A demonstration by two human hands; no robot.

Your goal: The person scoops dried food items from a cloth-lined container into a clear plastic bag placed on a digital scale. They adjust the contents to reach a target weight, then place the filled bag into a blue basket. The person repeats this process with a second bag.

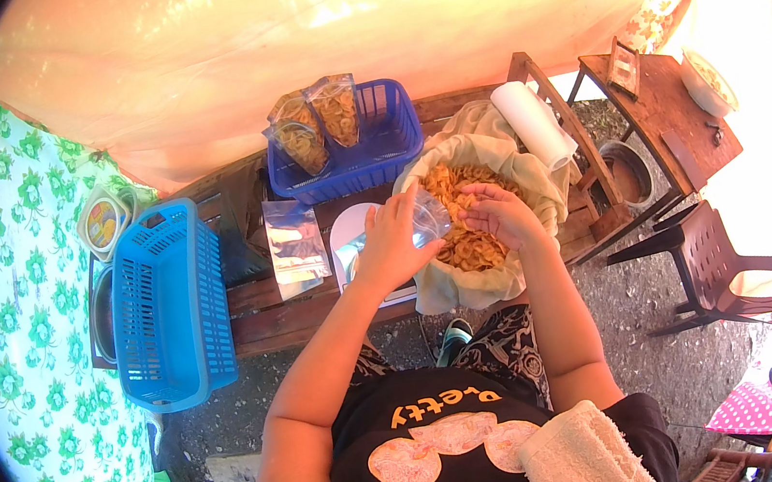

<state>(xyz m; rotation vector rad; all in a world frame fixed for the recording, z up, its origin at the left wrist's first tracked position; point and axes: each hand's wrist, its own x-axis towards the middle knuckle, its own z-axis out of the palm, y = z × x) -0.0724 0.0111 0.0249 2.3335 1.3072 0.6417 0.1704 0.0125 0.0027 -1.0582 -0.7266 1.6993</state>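
Observation:
My left hand (391,243) grips a clear plastic pouch (429,216), its mouth turned toward the right over a cloth-lined basin. Yellow-orange chips (470,247) fill that basin, and a pale cloth (451,293) drapes over its rim. Just above the chips, my right hand (501,214) has its fingers curled toward the pouch; what lies in them is hidden. Under and beside my left hand is a white round-edged item (344,237), partly covered. Flat resealable pouches (296,243) lie to its left on the wooden table.
Behind stands a dark blue basket (384,149) holding filled chip pouches (338,116). A light blue basket (162,314) is at left. A white paper roll (534,124) lies beyond the basin. To the right are a wooden table (683,129) and a brown plastic chair (715,261).

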